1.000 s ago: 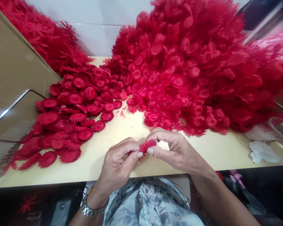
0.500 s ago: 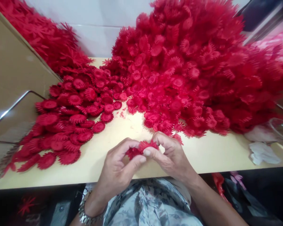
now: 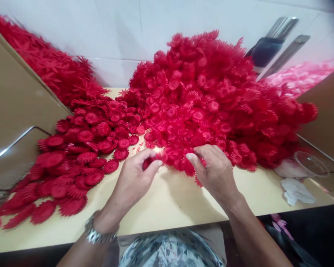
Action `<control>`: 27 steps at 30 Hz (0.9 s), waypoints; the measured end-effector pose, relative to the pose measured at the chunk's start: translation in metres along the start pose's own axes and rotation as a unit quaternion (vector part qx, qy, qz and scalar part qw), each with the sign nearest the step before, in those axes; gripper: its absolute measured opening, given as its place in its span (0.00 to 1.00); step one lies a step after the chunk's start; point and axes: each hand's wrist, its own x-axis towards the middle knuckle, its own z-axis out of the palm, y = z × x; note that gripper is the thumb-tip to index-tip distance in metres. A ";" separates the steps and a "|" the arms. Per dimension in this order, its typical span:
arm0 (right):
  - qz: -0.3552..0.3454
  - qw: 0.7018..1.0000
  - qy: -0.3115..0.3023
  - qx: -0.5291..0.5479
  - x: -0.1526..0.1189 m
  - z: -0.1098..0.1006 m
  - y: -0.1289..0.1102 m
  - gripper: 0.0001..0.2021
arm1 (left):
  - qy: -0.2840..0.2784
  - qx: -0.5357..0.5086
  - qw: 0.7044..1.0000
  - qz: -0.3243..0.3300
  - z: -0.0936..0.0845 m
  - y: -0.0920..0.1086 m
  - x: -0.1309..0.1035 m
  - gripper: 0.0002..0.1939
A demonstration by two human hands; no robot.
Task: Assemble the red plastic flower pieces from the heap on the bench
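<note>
My left hand [image 3: 136, 176] is closed in a pinch, thumb against curled fingers, around a small dark red petal piece [image 3: 147, 163] with a fringed edge; the fingers partly cover it. Over the near edge of a large heap of red fringed flower petals [image 3: 200, 107] is my right hand [image 3: 215, 172]. Its thumb and bent forefinger are a little apart, with red petals behind and between them. I see nothing plainly held there. Left of my left hand lies a spread of darker red, round fringed flower discs [image 3: 86, 157] on the pale tabletop [image 3: 153, 211].
Cardboard panels [image 3: 16, 85] rise at the left and right, each beside a metal rod. Red star-shaped petals [image 3: 52, 63] stand at the back left, pink petals [image 3: 303, 78] at the back right. Crumpled white tissue [image 3: 297, 191] and a clear plastic cup [image 3: 311, 163] lie at the right.
My hands have come apart from working together on one red piece. The left keeps a red piece; the right has moved to the heap. The view has tilted up and shifted.
</note>
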 end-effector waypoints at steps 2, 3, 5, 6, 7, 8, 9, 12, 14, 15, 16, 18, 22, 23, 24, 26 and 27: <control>-0.020 0.996 0.006 -0.091 0.006 0.002 0.005 0.14 | -0.010 0.039 0.999 0.025 0.007 0.001 0.021 0.13; -0.025 0.994 0.009 -0.109 0.005 0.002 0.007 0.15 | -0.014 0.054 0.998 0.032 0.010 0.000 0.029 0.17; -0.040 0.994 0.015 -0.101 -0.004 0.001 0.009 0.15 | -0.012 0.080 0.996 0.041 0.010 -0.005 0.039 0.22; -0.048 0.995 0.014 -0.086 -0.011 -0.001 0.010 0.14 | -0.007 0.091 0.995 0.041 0.008 -0.007 0.040 0.22; -0.052 0.996 0.010 -0.069 -0.019 -0.003 0.012 0.13 | 0.005 0.096 0.995 0.040 0.005 -0.009 0.039 0.22; -0.053 0.997 -0.002 -0.054 -0.028 -0.005 0.013 0.12 | 0.019 0.095 0.995 0.037 0.000 -0.010 0.037 0.21; -0.052 0.998 -0.023 -0.041 -0.036 -0.006 0.014 0.11 | 0.033 0.088 0.995 0.033 -0.004 -0.011 0.032 0.19; -0.057 0.991 -0.118 -0.017 -0.050 -0.003 0.014 0.10 | 0.052 0.044 0.998 0.009 -0.013 -0.009 0.012 0.11; -0.080 0.984 -0.156 -0.025 -0.048 0.006 0.012 0.12 | 0.041 0.014 0.999 -0.017 -0.013 -0.007 -0.005 0.08; -0.093 0.982 -0.158 -0.037 -0.044 0.012 0.011 0.12 | 0.035 0.000 0.999 -0.025 -0.011 -0.006 -0.013 0.08; -0.104 0.981 -0.152 -0.051 -0.039 0.018 0.010 0.12 | 0.025 -0.008 0.999 -0.028 -0.009 -0.007 -0.021 0.08; -0.121 0.981 -0.137 -0.067 -0.028 0.027 0.008 0.13 | 0.015 -0.002 0.999 -0.031 -0.007 -0.009 -0.036 0.09; -0.135 0.983 -0.116 -0.052 -0.020 0.028 0.012 0.12 | 0.049 0.041 0.998 -0.031 -0.018 -0.019 -0.059 0.10; -0.135 0.984 -0.112 -0.042 -0.021 0.025 0.013 0.12 | 0.065 0.047 0.996 -0.036 -0.023 -0.022 -0.064 0.10; -0.134 0.985 -0.107 -0.034 -0.022 0.021 0.013 0.12 | 0.082 0.051 0.995 -0.041 -0.029 -0.024 -0.069 0.10; -0.140 0.986 -0.093 -0.016 -0.022 0.014 0.008 0.13 | 0.114 0.060 0.991 -0.044 -0.038 -0.028 -0.076 0.10; -0.148 0.985 -0.090 -0.005 -0.020 0.011 0.002 0.13 | 0.129 0.067 0.989 -0.041 -0.041 -0.030 -0.079 0.10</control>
